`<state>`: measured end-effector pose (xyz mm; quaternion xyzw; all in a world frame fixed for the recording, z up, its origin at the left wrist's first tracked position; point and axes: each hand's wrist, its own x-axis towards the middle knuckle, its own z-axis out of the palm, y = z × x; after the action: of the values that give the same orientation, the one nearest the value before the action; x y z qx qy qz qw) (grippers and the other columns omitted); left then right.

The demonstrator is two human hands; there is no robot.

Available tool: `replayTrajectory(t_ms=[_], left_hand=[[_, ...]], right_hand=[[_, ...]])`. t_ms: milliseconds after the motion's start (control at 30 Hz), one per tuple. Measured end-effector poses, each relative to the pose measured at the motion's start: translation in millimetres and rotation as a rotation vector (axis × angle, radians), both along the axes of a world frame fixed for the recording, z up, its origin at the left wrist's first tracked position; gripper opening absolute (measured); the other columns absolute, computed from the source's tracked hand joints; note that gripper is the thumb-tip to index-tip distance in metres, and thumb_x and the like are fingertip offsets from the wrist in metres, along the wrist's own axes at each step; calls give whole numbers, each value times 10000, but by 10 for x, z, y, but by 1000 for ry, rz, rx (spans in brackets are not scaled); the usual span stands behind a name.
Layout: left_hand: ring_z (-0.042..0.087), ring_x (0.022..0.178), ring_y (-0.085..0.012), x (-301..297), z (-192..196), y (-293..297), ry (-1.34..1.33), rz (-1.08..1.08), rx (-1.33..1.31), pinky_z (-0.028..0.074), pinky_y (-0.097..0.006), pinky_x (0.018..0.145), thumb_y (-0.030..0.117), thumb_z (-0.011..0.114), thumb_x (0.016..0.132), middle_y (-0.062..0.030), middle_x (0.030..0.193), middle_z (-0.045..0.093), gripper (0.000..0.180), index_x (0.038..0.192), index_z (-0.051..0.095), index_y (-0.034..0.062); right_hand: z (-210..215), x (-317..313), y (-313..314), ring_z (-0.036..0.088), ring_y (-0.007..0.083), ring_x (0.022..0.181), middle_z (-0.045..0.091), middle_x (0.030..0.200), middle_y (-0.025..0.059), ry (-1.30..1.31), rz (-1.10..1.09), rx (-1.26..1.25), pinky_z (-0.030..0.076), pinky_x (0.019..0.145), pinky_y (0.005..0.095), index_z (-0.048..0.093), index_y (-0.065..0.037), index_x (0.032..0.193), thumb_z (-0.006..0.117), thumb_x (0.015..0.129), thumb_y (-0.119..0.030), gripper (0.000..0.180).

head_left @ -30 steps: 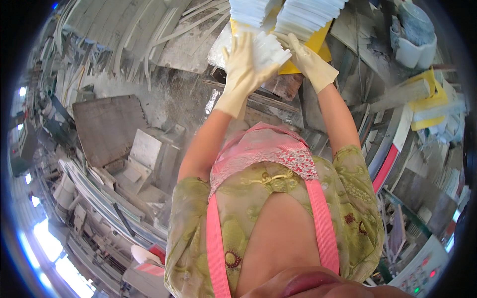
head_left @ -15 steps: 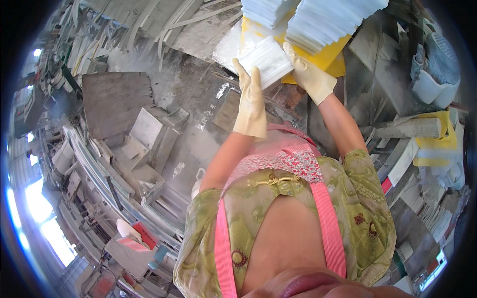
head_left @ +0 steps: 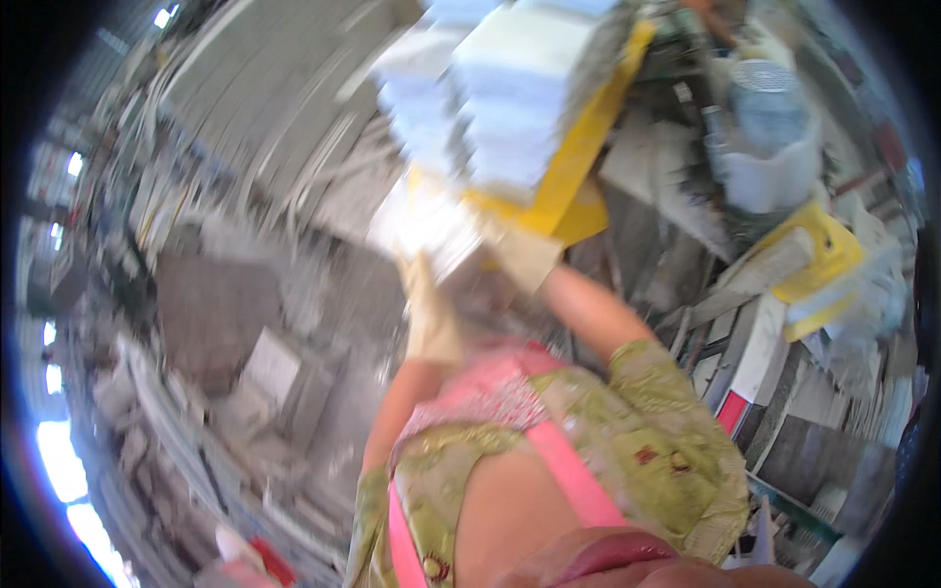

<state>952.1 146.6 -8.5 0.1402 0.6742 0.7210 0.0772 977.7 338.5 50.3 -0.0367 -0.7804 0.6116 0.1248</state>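
Observation:
Both my hands wear cream rubber gloves, and motion blur smears their fingers. My left hand (head_left: 431, 312) is at the near left edge of a small stack of thin white slabs (head_left: 433, 227). On the stack's right side is my right hand (head_left: 524, 257). The stack sits between the two gloves, and its glare hides the separate pieces. Just beyond are two taller stacks of pale bluish-white slabs, a left stack (head_left: 421, 108) and a right stack (head_left: 524, 83). A yellow sheet (head_left: 573, 181) lies under and beside them.
A white tub (head_left: 774, 176) with a blue-grey basket-like thing (head_left: 769, 108) stands at the far right. Below it lies another yellow sheet (head_left: 823, 250) among stone offcuts. To the left are a grey board (head_left: 216, 309) and a pale block (head_left: 272, 369). Long strips (head_left: 284, 108) lie at the far left.
The view has swung, so my hands and the stacks appear lower and farther left. Both gloves stay by the small stack. The far right tub shows more fully.

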Motion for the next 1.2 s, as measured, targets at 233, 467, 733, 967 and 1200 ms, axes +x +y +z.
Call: replayTrajectory(t_ms=[233,467,733,967,1200], left_hand=[[321,1473,-303,-32,444,230,-392,58,212,275,-437,1209,302,429,1072,-157,1648,221,692,1629,90,70],[350,1452,-303,60,602,243,-370,33,271,307,-445,1191,301,436,1063,-150,1639,236,693,1631,102,86],[384,1427,-333,-34,437,229,-326,13,310,352,-469,1161,265,447,1046,-155,1622,268,677,1628,142,100],[387,1427,-331,8,522,230,-335,39,275,354,-464,1161,240,449,1044,-164,1619,272,673,1627,145,98],[377,1434,-322,-39,461,223,-325,37,284,345,-461,1169,243,453,1046,-145,1624,271,665,1622,158,89]], right_hand=[[455,269,-19,495,208,1343,506,1497,123,-84,3,-126,403,1109,361,477,-89,1494,461,1075,-379,509],[422,247,-103,525,195,1302,539,1455,102,-46,-14,-249,399,1099,328,519,-110,1474,473,1048,-492,575],[133,89,-98,501,212,1332,519,1476,126,31,22,-280,366,1141,350,510,-75,1475,441,1081,-369,496],[-23,113,-24,357,200,1460,406,1587,95,-3,59,-44,257,1218,340,428,-97,1538,388,1098,-338,503],[-44,79,-17,221,184,1536,279,1662,54,-58,110,56,175,1253,330,354,-71,1570,328,1110,-331,529]])
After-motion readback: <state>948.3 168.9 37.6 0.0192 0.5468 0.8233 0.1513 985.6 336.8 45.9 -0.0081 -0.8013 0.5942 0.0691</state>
